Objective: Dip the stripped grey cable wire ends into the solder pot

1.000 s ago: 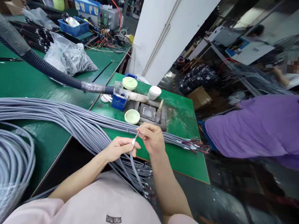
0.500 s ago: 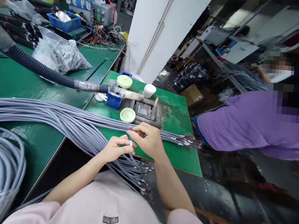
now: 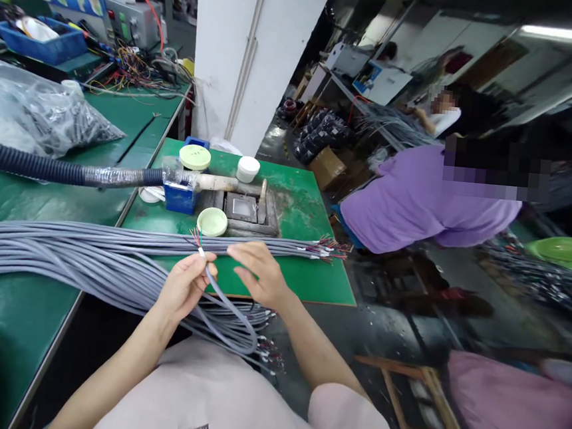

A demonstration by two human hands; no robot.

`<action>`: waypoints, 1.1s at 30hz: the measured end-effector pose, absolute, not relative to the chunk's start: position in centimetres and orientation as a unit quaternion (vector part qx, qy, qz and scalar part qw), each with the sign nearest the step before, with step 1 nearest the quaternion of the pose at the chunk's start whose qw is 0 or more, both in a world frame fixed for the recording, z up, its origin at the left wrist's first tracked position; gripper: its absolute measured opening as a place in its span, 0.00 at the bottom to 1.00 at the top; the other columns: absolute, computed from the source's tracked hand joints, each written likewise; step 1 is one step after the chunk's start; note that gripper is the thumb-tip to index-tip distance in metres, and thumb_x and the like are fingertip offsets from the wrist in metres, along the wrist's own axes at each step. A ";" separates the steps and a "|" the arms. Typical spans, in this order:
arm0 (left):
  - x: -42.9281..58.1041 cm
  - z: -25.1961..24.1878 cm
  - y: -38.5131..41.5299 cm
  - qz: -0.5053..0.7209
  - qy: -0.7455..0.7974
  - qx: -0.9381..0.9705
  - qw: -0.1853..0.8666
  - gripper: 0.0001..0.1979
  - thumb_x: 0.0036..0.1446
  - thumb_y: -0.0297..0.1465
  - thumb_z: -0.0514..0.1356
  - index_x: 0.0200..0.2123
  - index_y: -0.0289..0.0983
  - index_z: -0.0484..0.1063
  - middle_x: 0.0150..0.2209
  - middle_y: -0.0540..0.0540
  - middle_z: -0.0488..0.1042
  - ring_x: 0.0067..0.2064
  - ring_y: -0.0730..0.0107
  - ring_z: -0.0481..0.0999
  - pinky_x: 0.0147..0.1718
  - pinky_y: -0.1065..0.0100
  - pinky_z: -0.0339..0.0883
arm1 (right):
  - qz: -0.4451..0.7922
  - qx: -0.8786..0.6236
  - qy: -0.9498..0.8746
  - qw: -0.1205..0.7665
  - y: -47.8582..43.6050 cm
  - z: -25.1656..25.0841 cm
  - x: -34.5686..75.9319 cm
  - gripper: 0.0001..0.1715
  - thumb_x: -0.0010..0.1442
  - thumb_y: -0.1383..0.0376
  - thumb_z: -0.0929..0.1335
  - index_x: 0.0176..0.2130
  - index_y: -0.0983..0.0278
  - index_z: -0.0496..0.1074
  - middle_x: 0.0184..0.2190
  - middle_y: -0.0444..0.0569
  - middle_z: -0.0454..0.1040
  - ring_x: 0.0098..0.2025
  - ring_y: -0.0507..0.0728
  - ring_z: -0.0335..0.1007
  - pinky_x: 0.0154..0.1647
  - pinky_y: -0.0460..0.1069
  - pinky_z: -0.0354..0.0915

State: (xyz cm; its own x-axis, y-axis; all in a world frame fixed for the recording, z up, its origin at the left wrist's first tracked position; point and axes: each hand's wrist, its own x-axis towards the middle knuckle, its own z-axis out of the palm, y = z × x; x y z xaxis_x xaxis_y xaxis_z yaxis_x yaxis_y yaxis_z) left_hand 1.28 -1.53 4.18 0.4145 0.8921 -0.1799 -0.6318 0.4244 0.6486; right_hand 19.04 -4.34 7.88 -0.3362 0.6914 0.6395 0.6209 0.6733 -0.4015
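My left hand (image 3: 187,282) pinches the end of a grey multi-core cable (image 3: 226,297) near its white sleeve. Fanned coloured wires (image 3: 196,237) stick up from that end, and the cable loops down to the right. Beside it, apart from the cable, my right hand (image 3: 261,274) has its fingers stretched and parted, with nothing in them. Behind both hands a bundle of grey cables (image 3: 114,234) runs across the green table, its stripped wire ends (image 3: 326,248) at the right. More cable ends (image 3: 268,353) hang below the table edge.
A small square pot (image 3: 244,208) in a dark frame sits behind my hands, with a green-white dish (image 3: 212,222), a white jar (image 3: 248,169) and a blue box (image 3: 180,197) around it. A ribbed hose (image 3: 44,165) reaches in from the left. A person in purple (image 3: 417,199) is at the right.
My right hand has come off the wires and opened, moving away to the right. The wires now stand fanned out above my left hand. The view has turned rightward.
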 end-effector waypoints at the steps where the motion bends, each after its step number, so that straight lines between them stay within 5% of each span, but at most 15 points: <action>1: 1.3 4.5 -1.4 0.472 0.253 0.224 0.814 0.15 0.41 0.37 0.73 0.31 0.34 0.79 0.22 0.50 0.76 0.23 0.79 0.72 0.26 0.77 0.69 | 0.018 -0.380 -0.839 0.390 -4.5 7.4 19.0 0.19 0.64 0.66 0.63 0.54 0.59 0.69 0.52 0.53 0.74 0.54 0.57 0.68 0.53 0.56 0.66; 4: 1.5 5.0 -1.2 0.466 0.240 0.182 0.832 0.15 0.41 0.35 0.72 0.33 0.35 0.78 0.24 0.50 0.77 0.23 0.79 0.73 0.24 0.78 0.69 | -0.041 -0.335 -0.867 0.367 -4.6 6.8 18.4 0.17 0.63 0.65 0.65 0.51 0.57 0.72 0.54 0.52 0.73 0.58 0.59 0.63 0.54 0.57 0.66; 10: 0.8 4.6 -1.6 0.501 0.315 0.283 0.755 0.19 0.46 0.39 0.70 0.40 0.34 0.77 0.30 0.46 0.80 0.28 0.73 0.77 0.30 0.72 0.73 | -0.038 -0.339 -0.815 0.468 -2.0 8.1 18.4 0.18 0.63 0.68 0.64 0.52 0.59 0.69 0.47 0.53 0.77 0.53 0.59 0.70 0.52 0.58 0.68; 17: -1.0 2.4 -1.6 0.591 0.404 0.620 0.320 0.07 0.56 0.31 0.62 0.37 0.38 0.79 0.28 0.47 0.79 0.32 0.69 0.75 0.36 0.66 0.68 | 0.081 -0.494 -0.703 0.505 3.4 8.3 18.5 0.11 0.65 0.62 0.63 0.42 0.61 0.73 0.40 0.50 0.79 0.41 0.56 0.77 0.43 0.51 0.72; 20: -1.3 0.7 -1.1 0.610 0.393 0.655 0.213 0.07 0.57 0.29 0.60 0.38 0.39 0.78 0.30 0.47 0.79 0.33 0.68 0.75 0.37 0.64 0.68 | 0.135 -0.512 -0.684 0.501 5.0 7.6 18.2 0.13 0.65 0.59 0.62 0.40 0.62 0.72 0.39 0.50 0.78 0.37 0.55 0.78 0.39 0.49 0.72; 33: -1.4 -0.9 -0.7 0.612 0.389 0.668 0.167 0.09 0.56 0.26 0.60 0.41 0.40 0.76 0.34 0.46 0.79 0.38 0.66 0.75 0.41 0.61 0.67 | 0.112 -0.523 -0.717 0.448 6.5 6.2 16.9 0.16 0.65 0.57 0.62 0.39 0.63 0.74 0.38 0.51 0.78 0.38 0.56 0.76 0.44 0.51 0.69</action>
State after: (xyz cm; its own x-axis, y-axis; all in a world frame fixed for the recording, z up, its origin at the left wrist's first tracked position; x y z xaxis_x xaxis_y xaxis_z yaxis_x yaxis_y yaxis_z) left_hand -1.42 -0.74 -0.85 -0.0511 0.7243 0.6876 0.3147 -0.6418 0.6993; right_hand 16.91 6.52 6.19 -0.0527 0.8498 0.5244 0.6493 0.4281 -0.6286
